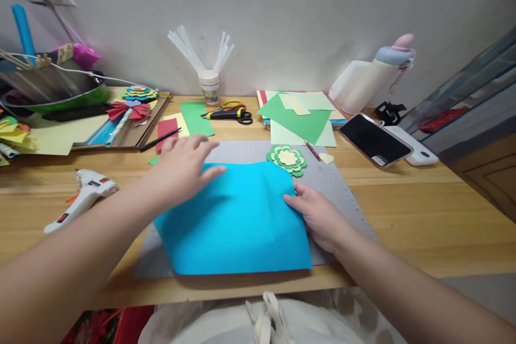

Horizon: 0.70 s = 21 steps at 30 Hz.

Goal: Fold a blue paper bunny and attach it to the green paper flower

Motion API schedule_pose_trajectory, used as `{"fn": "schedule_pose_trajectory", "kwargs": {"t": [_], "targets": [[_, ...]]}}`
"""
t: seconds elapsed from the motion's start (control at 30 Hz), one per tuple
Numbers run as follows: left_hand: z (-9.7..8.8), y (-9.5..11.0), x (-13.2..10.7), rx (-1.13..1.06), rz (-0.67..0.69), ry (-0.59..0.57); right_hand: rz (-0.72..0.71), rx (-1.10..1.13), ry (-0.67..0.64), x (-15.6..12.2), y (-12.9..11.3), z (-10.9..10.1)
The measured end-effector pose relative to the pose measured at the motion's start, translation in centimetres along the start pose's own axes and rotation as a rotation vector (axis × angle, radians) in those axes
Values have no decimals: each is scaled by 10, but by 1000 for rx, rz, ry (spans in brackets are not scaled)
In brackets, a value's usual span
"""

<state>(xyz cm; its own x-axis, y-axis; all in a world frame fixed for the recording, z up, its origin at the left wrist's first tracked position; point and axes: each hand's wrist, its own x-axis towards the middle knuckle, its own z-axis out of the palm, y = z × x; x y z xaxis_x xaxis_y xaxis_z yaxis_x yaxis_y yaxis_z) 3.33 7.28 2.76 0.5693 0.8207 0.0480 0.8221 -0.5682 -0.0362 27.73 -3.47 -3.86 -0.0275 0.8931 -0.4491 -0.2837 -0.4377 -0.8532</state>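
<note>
A sheet of bright blue paper (237,226) lies slightly bowed over a grey cutting mat (342,209). My right hand (318,215) grips its right edge, thumb on top and the other fingers underneath. Over the sheet's upper left part, my left hand (185,169) is held with fingers spread; whether it touches the paper I cannot tell. Just behind the sheet sits a layered green and cream paper flower (287,158). To its right are a dark red pencil (312,150) and a small cream paper heart (326,158).
A white glue gun (83,196) lies at the left. Behind the mat are a black pen (161,139), a yellow-black utility knife (226,114), scissors (244,118) and a cup of white sticks (209,86). Stacked paper (300,123), a phone (374,140) and a bottle (374,75) stand right.
</note>
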Motion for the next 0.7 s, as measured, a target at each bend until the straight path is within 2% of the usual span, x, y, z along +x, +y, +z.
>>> {"fn": "schedule_pose_trajectory", "kwargs": {"t": [0.07, 0.13, 0.17, 0.27, 0.37, 0.47, 0.53, 0.6, 0.7], "targets": [[0, 18, -29, -93, 147, -35, 12, -5, 23, -4, -1, -11], [3, 33, -55, -153, 336, -139, 39, -7, 25, -8, -1, -16], [6, 39, -64, -155, 367, -157, 52, -3, 19, -9, 0, -15], [19, 47, -74, -125, 306, -232, 56, 30, 5, -9, 4, 0], [30, 43, -67, -95, 165, -285, 74, 38, 0, -4, 9, 25], [31, 36, -60, -62, 57, -328, 90, 39, -10, 4, 13, 40], [28, 33, -61, -39, 7, -332, 89, 54, 3, 9, 12, 42], [23, 31, -67, -37, 6, -311, 100, 75, 17, 12, 8, 39], [20, 29, -83, -82, 149, -237, 142, 88, 16, 14, 2, 31]]}}
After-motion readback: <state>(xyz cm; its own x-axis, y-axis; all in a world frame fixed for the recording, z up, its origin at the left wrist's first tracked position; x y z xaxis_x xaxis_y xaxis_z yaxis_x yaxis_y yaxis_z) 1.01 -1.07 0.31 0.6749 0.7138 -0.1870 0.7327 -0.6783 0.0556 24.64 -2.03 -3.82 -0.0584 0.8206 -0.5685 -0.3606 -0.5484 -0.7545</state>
